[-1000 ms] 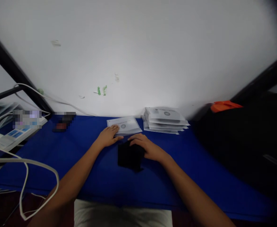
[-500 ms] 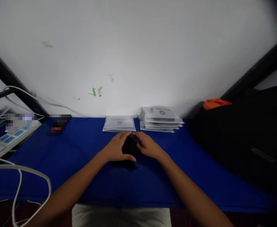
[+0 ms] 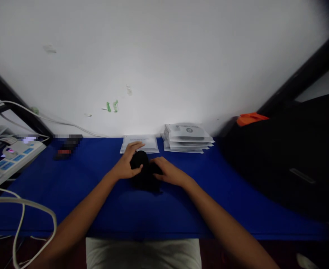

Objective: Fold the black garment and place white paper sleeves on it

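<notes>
Left hand [image 3: 125, 166] and right hand [image 3: 168, 175] have fingers curled round the black fabric bundle [image 3: 143, 172], so I'd keep it pinned flat on the blue worktop [image 3: 97, 186] and squeeze evenly.

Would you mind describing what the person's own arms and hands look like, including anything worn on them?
Both forearms are bare right up to the picture's lower edge: no sleeves show. The left hand and the right hand are ungloved, and no watch, ring or bracelet can be seen on either. Light fabric shows between the arms.
</notes>
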`<state>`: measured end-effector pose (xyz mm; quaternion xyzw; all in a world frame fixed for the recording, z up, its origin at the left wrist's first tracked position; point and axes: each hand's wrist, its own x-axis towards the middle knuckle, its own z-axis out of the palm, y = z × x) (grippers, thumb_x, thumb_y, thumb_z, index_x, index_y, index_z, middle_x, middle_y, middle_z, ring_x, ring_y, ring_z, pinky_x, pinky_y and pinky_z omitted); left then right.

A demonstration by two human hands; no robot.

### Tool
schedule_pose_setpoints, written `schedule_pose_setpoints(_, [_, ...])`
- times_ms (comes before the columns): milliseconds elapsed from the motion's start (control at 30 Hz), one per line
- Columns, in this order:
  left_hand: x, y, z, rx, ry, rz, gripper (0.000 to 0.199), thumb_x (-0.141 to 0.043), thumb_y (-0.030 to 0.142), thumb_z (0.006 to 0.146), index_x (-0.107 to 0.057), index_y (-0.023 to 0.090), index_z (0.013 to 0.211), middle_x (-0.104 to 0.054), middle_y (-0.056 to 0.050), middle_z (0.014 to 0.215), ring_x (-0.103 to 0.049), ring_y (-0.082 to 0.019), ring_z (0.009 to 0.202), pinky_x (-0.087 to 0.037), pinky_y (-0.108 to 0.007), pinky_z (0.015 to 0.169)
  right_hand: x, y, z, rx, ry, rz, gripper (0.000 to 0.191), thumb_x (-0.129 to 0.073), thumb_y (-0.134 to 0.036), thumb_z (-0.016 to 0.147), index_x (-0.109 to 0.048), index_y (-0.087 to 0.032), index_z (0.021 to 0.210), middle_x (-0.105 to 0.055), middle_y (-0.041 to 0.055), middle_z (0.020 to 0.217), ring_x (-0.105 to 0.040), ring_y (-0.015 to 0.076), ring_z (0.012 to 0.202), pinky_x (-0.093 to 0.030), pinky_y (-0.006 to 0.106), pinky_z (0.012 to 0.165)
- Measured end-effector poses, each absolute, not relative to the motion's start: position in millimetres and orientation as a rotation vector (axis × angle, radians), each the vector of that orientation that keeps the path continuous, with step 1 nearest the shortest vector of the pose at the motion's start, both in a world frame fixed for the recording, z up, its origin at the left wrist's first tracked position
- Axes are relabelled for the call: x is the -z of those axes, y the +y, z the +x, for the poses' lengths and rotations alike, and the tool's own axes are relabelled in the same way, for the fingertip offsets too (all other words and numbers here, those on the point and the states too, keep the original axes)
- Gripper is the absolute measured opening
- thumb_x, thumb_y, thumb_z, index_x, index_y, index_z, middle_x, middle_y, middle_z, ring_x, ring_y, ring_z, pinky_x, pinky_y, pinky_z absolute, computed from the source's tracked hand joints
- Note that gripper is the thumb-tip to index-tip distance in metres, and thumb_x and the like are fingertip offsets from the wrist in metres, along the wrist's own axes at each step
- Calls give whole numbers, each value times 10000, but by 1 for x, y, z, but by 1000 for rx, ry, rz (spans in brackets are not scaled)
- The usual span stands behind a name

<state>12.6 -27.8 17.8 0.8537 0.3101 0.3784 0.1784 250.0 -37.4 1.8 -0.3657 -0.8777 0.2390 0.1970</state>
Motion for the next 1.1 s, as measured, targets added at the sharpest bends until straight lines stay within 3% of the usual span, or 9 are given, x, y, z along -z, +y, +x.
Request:
schedule_pose_setpoints(133, [-35,-19,-13,-364,1030,2678,699,-618,62,653,-528,318,1297,-261,-45,1572,-257,-360,1405,-269,-590,1119,-3,-29,258,-553,-2544,-1117,489,-558,1,755,-563,-166,1215,-623,115,1155,-545,256,1092,-444,399,945])
schedule_pose_setpoints(267, [-38,-20,-19,-46,1223,2647,517,-622,73,668,-651,302,1130,-397,-39,1511,-345,-364,1352,-347,-592,1041,-5,-21,269,-400,-2562,-1326,526,-461,59,742,-592,-154,1204,-624,127,1168,-550,247,1108,-431,375,948])
schedule_pose_setpoints(400, [-42,-18,-23,-158,1279,2640,147,-670,309,749,-700,202,846,-604,-84,1284,-512,-328,1184,-417,-506,978,-9,-17,280,-338,-2574,-1421,515,-426,72,733,-633,-167,1139,-636,111,1145,-572,232,1075,-432,327,918])
schedule_pose_setpoints(633, [-58,-7,-64,-656,1026,2269,277,-562,440,812,-686,196,766,-649,-78,1168,-585,-260,1074,-451,-405,962,-15,-17,290,-296,-2574,-1576,353,-463,-14,802,-653,-159,1063,-653,121,1105,-589,245,1047,-436,305,876])
schedule_pose_setpoints(800, [-59,-5,-85,-890,1317,2085,592,-446,590,886,-511,187,458,-708,-82,950,-612,-252,1002,-429,-407,975,-24,-19,293,-372,-2608,-1527,213,-570,-314,893,-670,-171,1017,-663,113,1071,-598,258,1034,-449,330,884])
schedule_pose_setpoints(900, [-53,-6,-73,-860,1432,2196,476,-641,624,758,-573,197,556,-694,-58,964,-604,-250,999,-433,-418,970,-29,-22,294,-526,-2609,-1490,419,-727,-416,773,-641,-196,1119,-633,103,1168,-575,282,1089,-459,352,890])
schedule_pose_setpoints(967, [-49,-11,-56,-696,1283,2301,377,-736,585,689,-662,227,779,-667,-50,1094,-579,-256,1078,-420,-435,1001,-29,-22,295,-585,-2590,-1487,521,-786,-340,702,-612,-205,1174,-611,101,1204,-567,284,1103,-464,357,892])
schedule_pose_setpoints(1033, [-45,-18,-35,-469,1132,2352,486,-806,516,636,-662,273,1031,-615,-52,1223,-536,-269,1171,-408,-449,1027,-27,-22,296,-586,-2588,-1462,494,-757,-206,693,-610,-201,1165,-609,100,1193,-568,273,1097,-465,354,891])
schedule_pose_setpoints(1100, [-41,-23,-18,-286,1056,2374,498,-824,412,633,-649,281,1080,-582,-57,1275,-504,-281,1221,-412,-449,1028,-25,-21,297,-563,-2599,-1418,417,-680,-95,700,-630,-188,1103,-625,99,1149,-576,260,1072,-467,344,871])
